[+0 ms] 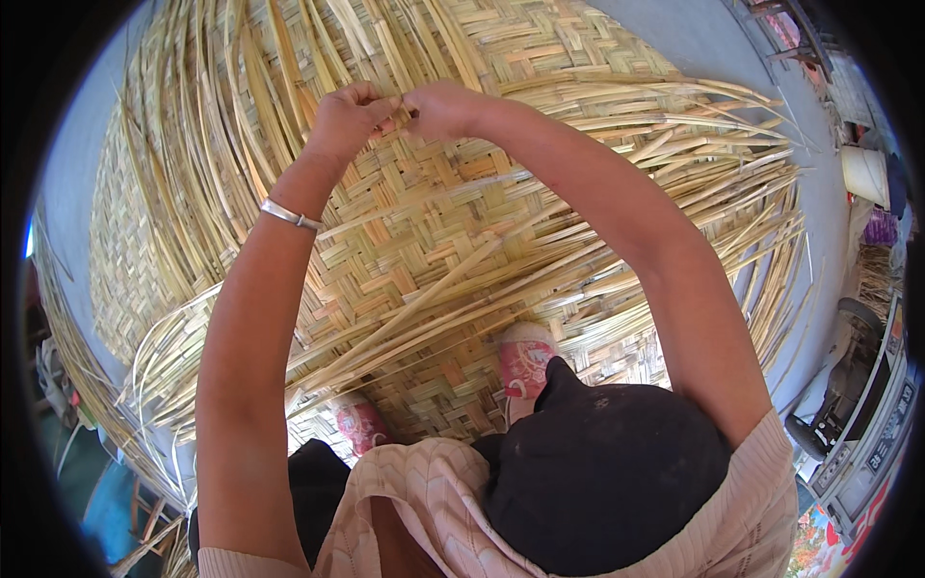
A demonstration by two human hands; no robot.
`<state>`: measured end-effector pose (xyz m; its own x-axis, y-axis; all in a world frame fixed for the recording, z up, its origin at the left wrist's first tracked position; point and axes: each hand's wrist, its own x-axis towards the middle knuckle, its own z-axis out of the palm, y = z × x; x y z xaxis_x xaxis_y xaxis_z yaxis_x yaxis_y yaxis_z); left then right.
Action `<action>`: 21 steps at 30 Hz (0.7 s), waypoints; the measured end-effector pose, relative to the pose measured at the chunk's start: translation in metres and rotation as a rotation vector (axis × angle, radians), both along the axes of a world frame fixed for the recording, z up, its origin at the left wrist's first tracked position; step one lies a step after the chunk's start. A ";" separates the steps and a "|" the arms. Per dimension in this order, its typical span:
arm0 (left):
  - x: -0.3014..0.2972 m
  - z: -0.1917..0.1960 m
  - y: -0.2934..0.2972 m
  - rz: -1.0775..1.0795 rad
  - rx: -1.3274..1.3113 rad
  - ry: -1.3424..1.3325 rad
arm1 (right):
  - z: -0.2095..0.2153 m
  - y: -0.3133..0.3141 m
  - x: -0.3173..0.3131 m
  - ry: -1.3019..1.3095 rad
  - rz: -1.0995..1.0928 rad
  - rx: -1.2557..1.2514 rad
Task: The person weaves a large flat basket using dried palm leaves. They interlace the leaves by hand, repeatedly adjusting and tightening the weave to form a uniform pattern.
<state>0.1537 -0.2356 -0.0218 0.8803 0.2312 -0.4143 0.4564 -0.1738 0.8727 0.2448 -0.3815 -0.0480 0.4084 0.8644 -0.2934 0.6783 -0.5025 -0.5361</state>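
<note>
A large mat [385,241] of split, straw-coloured reed, woven in a diagonal pattern, lies on the floor under me. Both my arms reach to its upper middle. There my left hand [353,118] has its thumb and fingers pinched together, with a silver bangle [291,215] round the wrist. Close beside it, fingertips almost meeting, my right hand [439,110] is closed too and slightly blurred. A small piece of reed strip [403,112] shows between the fingertips; most of it is hidden by the hands. Long unwoven strips [207,125] run off beyond the left hand.
Loose reed strips [568,241] fan across the mat toward the right edge. My feet in pink patterned shoes [527,361] rest on the mat. Grey floor [819,222] surrounds it. At the right stand a pale bucket [864,175] and a parked vehicle [858,424].
</note>
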 end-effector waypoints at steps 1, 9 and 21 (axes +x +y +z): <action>0.003 -0.001 0.002 -0.025 0.033 0.008 | -0.001 -0.001 0.002 0.001 -0.023 0.024; 0.018 -0.017 0.009 -0.066 0.192 0.111 | -0.019 0.004 0.007 0.042 -0.110 0.022; 0.047 -0.062 0.039 -0.087 0.667 0.181 | -0.021 -0.014 -0.027 0.050 -0.428 0.290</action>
